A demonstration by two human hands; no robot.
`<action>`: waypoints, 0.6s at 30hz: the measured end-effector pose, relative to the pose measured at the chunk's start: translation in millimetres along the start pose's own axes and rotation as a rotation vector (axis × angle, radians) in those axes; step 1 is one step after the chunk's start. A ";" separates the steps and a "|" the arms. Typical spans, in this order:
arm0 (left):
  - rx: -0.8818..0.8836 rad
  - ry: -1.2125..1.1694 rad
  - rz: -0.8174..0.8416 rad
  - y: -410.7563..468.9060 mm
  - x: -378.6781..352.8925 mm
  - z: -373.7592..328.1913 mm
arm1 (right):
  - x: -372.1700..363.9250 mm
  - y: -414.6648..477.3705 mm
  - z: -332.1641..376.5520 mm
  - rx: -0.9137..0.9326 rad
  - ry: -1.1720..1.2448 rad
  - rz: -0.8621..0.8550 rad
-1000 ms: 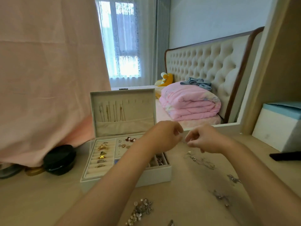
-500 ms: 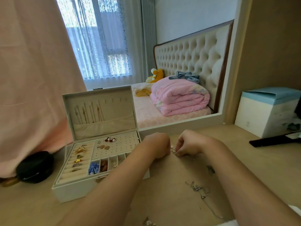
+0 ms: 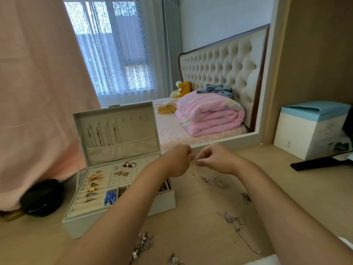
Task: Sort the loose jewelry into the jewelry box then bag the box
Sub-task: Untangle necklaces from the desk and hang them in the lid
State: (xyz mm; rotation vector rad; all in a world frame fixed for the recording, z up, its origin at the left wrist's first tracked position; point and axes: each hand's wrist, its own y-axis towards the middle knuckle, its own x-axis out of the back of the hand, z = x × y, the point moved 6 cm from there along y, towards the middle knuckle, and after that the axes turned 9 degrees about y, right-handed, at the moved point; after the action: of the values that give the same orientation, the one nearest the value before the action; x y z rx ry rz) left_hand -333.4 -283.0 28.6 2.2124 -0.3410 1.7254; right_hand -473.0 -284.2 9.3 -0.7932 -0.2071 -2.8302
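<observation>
Hidden: forearm covers the jewelry box's (image 3: 86,225) near-right compartments.
Faint: thin chain (image 3: 193,170), its details unreadable.
Grip: left hand (image 3: 177,162) and right hand (image 3: 216,159) both pinch it, fingertips closed.

Both hands up over the counter (image 3: 286,188) — left hand (image 3: 177,161) and right hand (image 3: 215,159) nearly knuckle to knuckle, each pinching a fine chain (image 3: 193,170) that dangles between them. The jewelry box (image 3: 166,202) stands open just left, lid upright — loose silver pieces (image 3: 231,219) lie scattered to the right.
</observation>
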 end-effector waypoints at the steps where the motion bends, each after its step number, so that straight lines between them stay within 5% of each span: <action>1: 0.016 -0.071 -0.010 -0.4 2.3 3.4 | 0.8 0.5 3.1 0.031 0.022 -0.020; 9: 0.152 -0.880 -0.106 -14.8 15.1 14.3 | -7.4 -1.5 29.9 0.057 0.341 -0.053; 18: 0.097 -1.005 -0.128 -40.9 47.6 27.3 | -26.7 -8.8 55.0 0.003 0.626 0.114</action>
State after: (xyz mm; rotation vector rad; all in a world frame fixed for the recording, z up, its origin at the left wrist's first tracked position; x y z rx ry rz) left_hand -282.1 -255.5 64.6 2.9289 -0.3122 0.4500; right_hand -425.2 -261.4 41.1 0.1021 -0.0653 -2.8012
